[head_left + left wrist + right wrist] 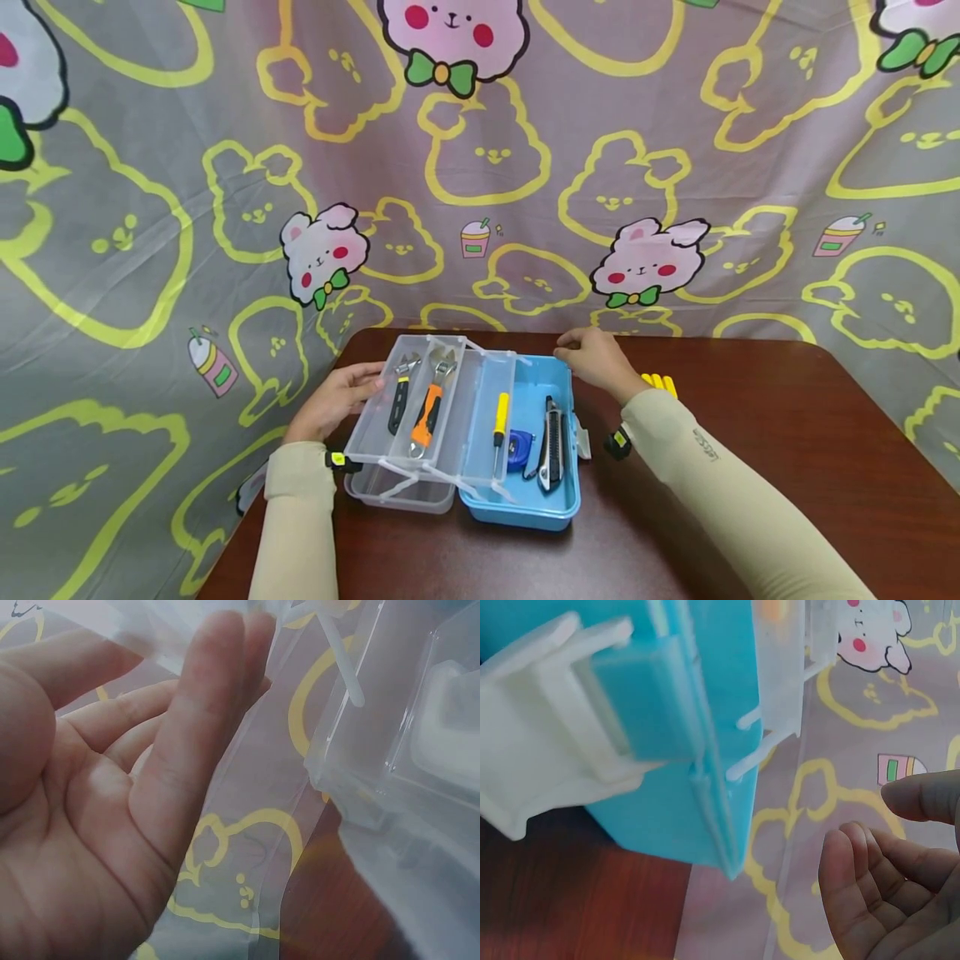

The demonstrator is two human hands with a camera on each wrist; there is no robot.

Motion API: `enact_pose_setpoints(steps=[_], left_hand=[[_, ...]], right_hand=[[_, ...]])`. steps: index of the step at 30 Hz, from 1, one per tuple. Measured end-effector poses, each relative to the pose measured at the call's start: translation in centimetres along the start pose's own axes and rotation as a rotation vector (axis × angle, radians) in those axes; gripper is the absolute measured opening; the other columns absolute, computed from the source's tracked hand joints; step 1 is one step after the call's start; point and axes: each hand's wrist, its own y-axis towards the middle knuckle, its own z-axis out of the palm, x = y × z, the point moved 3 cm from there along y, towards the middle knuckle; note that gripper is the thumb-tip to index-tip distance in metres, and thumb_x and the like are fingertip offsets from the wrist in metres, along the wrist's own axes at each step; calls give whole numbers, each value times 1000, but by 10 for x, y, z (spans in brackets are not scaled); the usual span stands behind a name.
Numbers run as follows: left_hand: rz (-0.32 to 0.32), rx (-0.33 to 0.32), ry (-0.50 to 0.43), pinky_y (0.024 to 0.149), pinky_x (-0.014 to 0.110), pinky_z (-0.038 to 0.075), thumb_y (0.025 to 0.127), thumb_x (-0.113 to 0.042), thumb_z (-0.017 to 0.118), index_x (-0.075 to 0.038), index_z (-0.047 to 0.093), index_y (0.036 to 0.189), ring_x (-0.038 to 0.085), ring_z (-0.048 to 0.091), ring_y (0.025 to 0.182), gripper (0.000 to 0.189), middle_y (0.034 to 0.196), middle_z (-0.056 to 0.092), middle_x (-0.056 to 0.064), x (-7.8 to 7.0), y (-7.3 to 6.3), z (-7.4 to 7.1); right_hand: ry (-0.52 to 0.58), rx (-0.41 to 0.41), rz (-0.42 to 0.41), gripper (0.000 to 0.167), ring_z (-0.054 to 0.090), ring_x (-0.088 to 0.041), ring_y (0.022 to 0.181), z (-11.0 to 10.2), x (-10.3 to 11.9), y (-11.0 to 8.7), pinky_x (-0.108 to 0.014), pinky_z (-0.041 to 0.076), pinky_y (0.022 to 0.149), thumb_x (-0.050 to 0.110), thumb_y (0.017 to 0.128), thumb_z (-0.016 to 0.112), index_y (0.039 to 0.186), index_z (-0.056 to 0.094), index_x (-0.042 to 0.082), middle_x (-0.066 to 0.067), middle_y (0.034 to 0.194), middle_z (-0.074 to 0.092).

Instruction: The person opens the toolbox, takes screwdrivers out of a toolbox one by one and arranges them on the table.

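A blue toolbox [525, 523] stands open, its clear upper trays [360, 446] folded out to the left. My left hand [341, 400] touches the trays' outer left side, fingers fairly straight in the left wrist view. An adjustable wrench with a black handle [400, 404] and one with an orange handle [427, 415] lie in the left tray. In the other tray is a yellow-handled screwdriver [500, 417]. The blue base holds a utility knife [552, 446] and a blue tape measure [519, 450]. By its far right corner, my right hand [596, 354] hovers loosely curled, holding nothing.
The clear lid [442, 504] hangs open beneath the trays. A white latch [582, 440] sticks out on the toolbox's right side. Several yellow handles [660, 384] lie beyond my right forearm on the brown table [750, 417]. A patterned cloth [525, 167] hangs behind and at left.
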Motion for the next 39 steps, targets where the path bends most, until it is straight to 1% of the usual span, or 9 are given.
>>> enact_pose_setpoints(steps=[7,11,14,18,23,29,34,39], left_hand=[[2,5,-6,79,43,55,98,-22,60,-8,51,141,30,64,101,46,124,61,15,0,0,-1],[4,7,-7,79,42,55,98,-22,60,-7,51,141,30,64,101,46,123,61,15,0,0,-1],[13,12,-3,80,42,55,98,-23,60,-6,49,141,30,64,102,47,126,60,16,1,0,-1],[16,11,4,80,41,55,98,-25,60,-5,49,142,29,63,102,50,128,58,16,1,0,-1],[0,-5,6,81,42,55,97,-25,61,-7,51,141,29,63,102,48,127,60,15,2,1,-1],[8,0,14,81,43,54,97,-25,61,-6,50,141,29,63,103,49,127,60,15,2,1,-2],[10,7,11,81,43,54,98,-24,61,-5,48,142,29,63,103,50,128,59,16,1,1,-2],[-2,12,4,82,42,54,98,-24,60,-4,46,143,29,63,103,51,129,58,17,1,1,-1]], right_hand=[[16,6,-15,32,65,-25,80,8,13,2,-35,56,70,25,95,64,118,66,4,-9,104,65],[20,10,-34,29,65,-23,78,14,19,3,-33,56,69,25,95,65,116,67,5,-7,101,66],[30,18,-49,30,65,-23,78,19,24,2,-33,56,69,25,95,65,116,67,4,-6,99,66],[42,35,-46,30,64,-24,79,25,30,1,-33,56,69,24,94,65,116,67,4,-6,99,66],[42,49,-61,30,63,-22,77,33,35,1,-33,56,69,23,94,65,118,67,5,-5,99,66],[35,59,-78,31,62,-22,76,40,40,4,-32,55,67,23,94,65,118,68,4,-2,96,66],[15,63,-98,33,62,-19,79,43,51,6,-33,55,69,27,94,65,118,68,5,-1,97,67],[11,71,-121,30,62,-16,79,46,61,10,-35,54,70,25,93,65,116,69,6,0,96,67]])
